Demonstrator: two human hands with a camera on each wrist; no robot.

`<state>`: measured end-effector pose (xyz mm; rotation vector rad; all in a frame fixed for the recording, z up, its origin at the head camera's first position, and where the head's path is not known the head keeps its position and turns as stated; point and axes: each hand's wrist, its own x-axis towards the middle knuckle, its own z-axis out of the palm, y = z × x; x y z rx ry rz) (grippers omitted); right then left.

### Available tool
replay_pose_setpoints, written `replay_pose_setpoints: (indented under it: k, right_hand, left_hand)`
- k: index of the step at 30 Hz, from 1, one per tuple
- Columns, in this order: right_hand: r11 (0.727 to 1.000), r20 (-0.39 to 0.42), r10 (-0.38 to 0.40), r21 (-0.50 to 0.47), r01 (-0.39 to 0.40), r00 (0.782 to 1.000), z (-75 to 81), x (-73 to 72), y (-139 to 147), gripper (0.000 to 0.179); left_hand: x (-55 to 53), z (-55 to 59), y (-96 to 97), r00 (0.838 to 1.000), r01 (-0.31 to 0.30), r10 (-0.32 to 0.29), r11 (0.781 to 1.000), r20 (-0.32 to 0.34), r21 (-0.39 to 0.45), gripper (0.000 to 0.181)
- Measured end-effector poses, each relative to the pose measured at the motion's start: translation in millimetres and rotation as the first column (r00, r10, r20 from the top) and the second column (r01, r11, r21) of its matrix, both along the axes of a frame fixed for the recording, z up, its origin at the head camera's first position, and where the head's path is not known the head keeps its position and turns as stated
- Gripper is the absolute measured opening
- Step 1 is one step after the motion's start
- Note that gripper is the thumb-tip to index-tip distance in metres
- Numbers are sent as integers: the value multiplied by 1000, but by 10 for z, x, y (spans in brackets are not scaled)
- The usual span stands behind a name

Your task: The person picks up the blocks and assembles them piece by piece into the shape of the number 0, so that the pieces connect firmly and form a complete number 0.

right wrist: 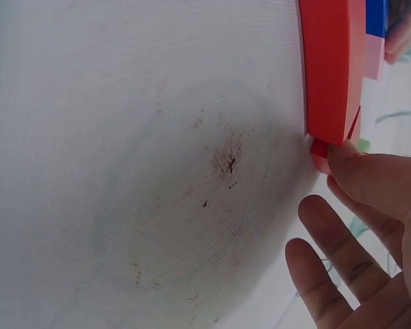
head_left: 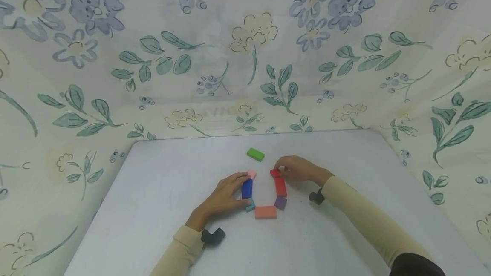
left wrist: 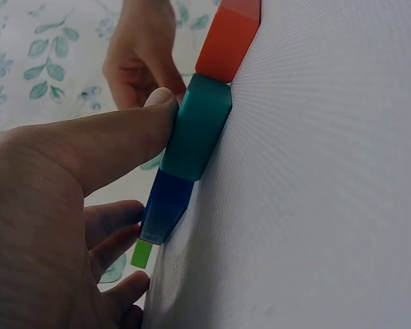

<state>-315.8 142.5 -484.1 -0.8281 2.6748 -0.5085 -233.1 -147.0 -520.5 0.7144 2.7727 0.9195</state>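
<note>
Several coloured blocks form a U on the white table. My right hand [head_left: 297, 168] pinches a small red block [head_left: 275, 173] between thumb and index finger, at the far end of a longer red block [head_left: 281, 187]. On the other side my left hand [head_left: 226, 193] spreads along the row. Its thumb lies against a teal block [left wrist: 198, 127], and its fingertips reach the pink block [head_left: 252, 174]. Between them sits a blue block [head_left: 247, 188]. A purple block [head_left: 281, 202] and an orange-pink block [head_left: 266, 212] make the near curve.
A green block [head_left: 255, 154] lies apart, beyond the U's open end. The white table [head_left: 165, 173] meets a floral-patterned cloth [head_left: 215, 50] at its back and sides. Dark stains [right wrist: 229, 163] mark the table surface near the right hand.
</note>
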Motion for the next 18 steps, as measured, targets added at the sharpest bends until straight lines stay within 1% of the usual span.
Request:
replay_pose_setpoints:
  k: [10, 18]
  right_hand:
    - [1000, -3, 0, -7, 0, 1000, -6, -1, 7, 29]
    - [1000, 11, 11, -20, -11, 1000, 4, -1, 9, 29]
  left_hand:
    - [2, 25, 5, 1000, -7, 7, 1000, 7, -2, 77]
    - [21, 52, 1, 1000, 10, -10, 1000, 2, 4, 78]
